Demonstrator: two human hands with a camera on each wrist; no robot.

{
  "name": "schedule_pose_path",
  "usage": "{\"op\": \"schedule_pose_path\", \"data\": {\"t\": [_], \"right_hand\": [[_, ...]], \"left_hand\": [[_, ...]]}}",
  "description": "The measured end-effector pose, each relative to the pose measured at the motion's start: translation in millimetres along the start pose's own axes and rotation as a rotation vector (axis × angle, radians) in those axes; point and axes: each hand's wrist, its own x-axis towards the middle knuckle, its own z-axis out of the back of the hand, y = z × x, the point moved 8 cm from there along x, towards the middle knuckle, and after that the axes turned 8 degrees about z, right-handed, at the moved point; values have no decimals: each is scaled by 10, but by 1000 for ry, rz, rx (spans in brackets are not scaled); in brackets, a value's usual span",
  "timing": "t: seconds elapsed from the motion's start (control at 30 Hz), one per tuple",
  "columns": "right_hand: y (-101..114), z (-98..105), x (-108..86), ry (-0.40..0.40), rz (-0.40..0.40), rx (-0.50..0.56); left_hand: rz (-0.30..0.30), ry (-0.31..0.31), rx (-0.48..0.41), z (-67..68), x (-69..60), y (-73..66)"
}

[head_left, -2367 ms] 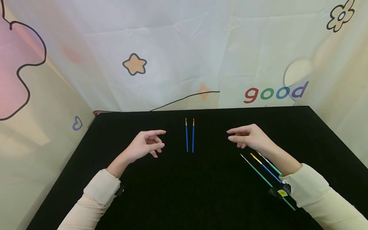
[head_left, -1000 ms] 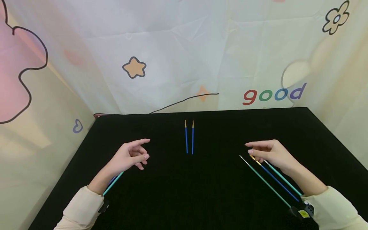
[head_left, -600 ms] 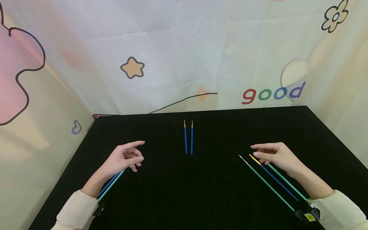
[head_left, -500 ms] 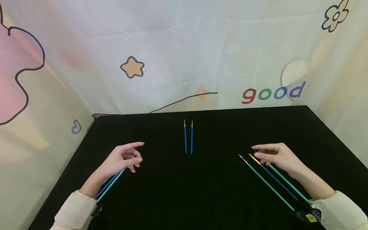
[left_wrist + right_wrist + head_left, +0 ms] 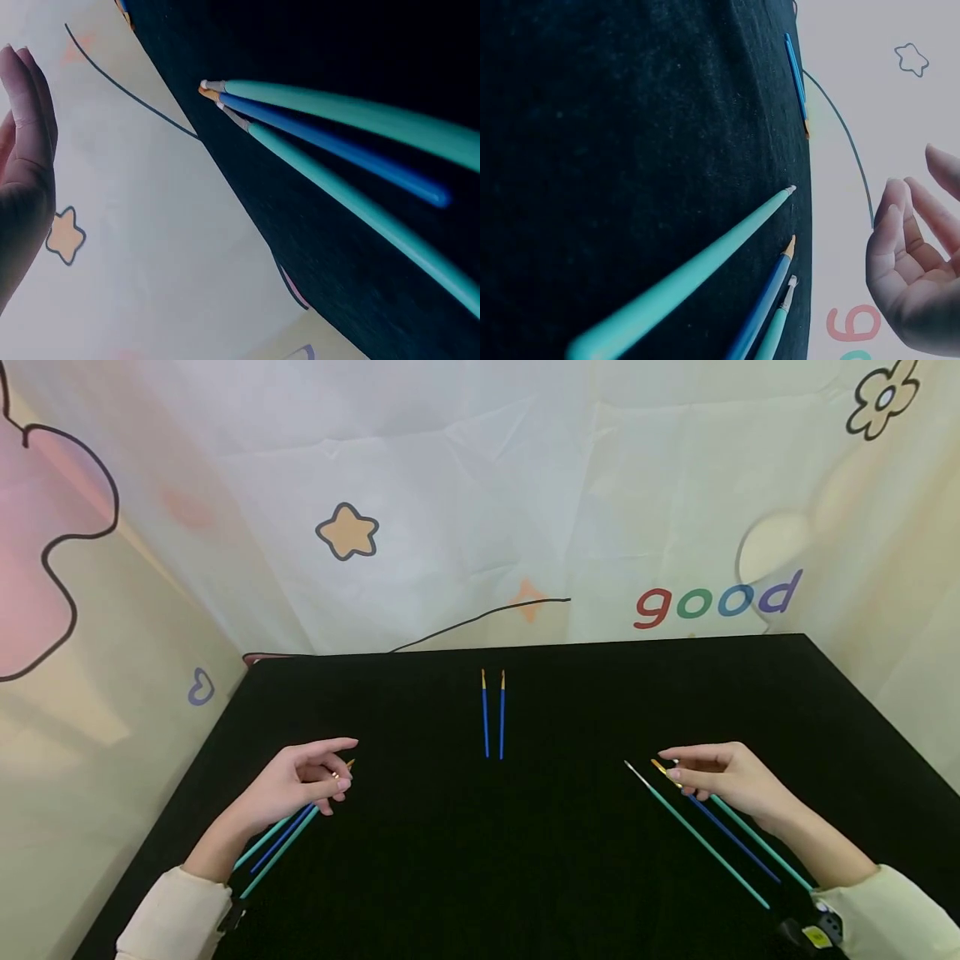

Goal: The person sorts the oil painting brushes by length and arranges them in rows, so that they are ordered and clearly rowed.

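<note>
My left hand hovers over three paintbrushes at the left, its index finger stretched out and the other fingers loosely bent, holding nothing. A blue paintbrush lies there between two green paintbrushes, an outer one and an inner one; the hand partly hides them. At the right, my right hand is above a similar trio: a green paintbrush, a blue paintbrush and another green paintbrush. Its fingers are relaxed with nothing between them. The right wrist view shows that hand apart from the brushes.
Two short-looking blue paintbrushes, one left and one right, lie side by side toward the back of the black tabletop. A printed curtain hangs behind and along both sides.
Both hands have moved apart and nearer the person, from either side of the middle brushes to over the outer groups. More of the left trio shows now. The brushes have stayed put.
</note>
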Motion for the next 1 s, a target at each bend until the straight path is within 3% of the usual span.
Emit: {"op": "schedule_pose_path", "data": {"t": [0.33, 0.6, 1.0], "right_hand": [[-23, 26, 15, -3, 5, -3], [-34, 24, -24, 11, 3, 5], [17, 78, -21, 8, 4, -21]], "left_hand": [[27, 22, 1, 112, -100, 139], [147, 40, 66, 195, -109, 419], [249, 142, 61, 303, -118, 697]]}}
